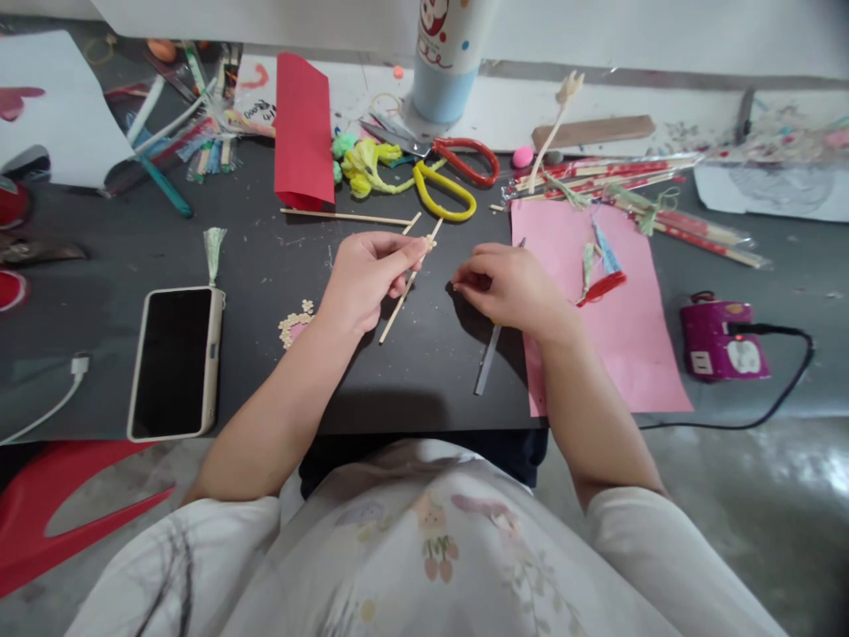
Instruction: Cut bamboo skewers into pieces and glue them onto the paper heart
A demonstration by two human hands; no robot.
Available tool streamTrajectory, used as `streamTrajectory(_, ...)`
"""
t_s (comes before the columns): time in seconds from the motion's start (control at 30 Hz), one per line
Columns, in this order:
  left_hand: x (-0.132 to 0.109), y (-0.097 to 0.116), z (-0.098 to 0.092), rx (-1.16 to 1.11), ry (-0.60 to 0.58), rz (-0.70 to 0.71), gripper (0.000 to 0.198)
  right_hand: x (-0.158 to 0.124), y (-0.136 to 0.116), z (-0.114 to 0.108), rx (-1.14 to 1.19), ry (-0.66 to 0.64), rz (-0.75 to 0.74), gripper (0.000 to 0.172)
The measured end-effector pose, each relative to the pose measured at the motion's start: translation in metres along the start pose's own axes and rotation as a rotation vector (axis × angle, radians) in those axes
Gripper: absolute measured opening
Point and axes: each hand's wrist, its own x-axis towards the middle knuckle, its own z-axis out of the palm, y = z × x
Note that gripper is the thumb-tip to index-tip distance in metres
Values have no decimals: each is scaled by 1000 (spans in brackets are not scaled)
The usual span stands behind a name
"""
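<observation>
My left hand (362,274) is closed in a pinch on a thin wooden stick (396,311), which slants across the middle of the table. Small pale beige pieces (431,241) cluster at its fingertips, near the stick's upper end. My right hand (510,287) hovers or rests just right of it, fingers curled together; whatever they hold is too small to make out. Beneath that hand lies a slim grey tool (487,361), partly hidden. Left of my left wrist is a little pile of beige pieces (289,329). Another wooden stick (345,216) lies beyond my left hand.
A phone (176,363) lies at left. Scissors with red and yellow handles (446,199), yellow yarn (371,168), a folded red paper (303,128) and a cup (446,75) are behind. Pink paper (623,345) with tassels and a purple box (722,341) with a cable occupy the right.
</observation>
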Motion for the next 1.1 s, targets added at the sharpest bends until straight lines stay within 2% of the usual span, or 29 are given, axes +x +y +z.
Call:
streamTrajectory(0.23,-3,0,2,-38,-36,24,20,-4,3,1,-80,-81,13,14)
streamTrajectory(0.43,-3,1,3,-2,0,-5,20,-2,-1,0,-88,-116,5,17)
streamTrajectory(0.63,-3,-1,2,-35,-47,26,21,-3,-3,-2,-70,-93,17,14)
streamTrajectory(0.9,-3,0,3,2,-19,7,23,-1,-7,4,-87,-123,-6,16)
streamTrajectory(1.0,-4,0,4,14,-25,-8,23,-1,-8,2,-41,-89,-3,13)
streamTrajectory(1.1,-5,-1,5,21,-72,-37,24,-3,-10,-2,132,62,38,8)
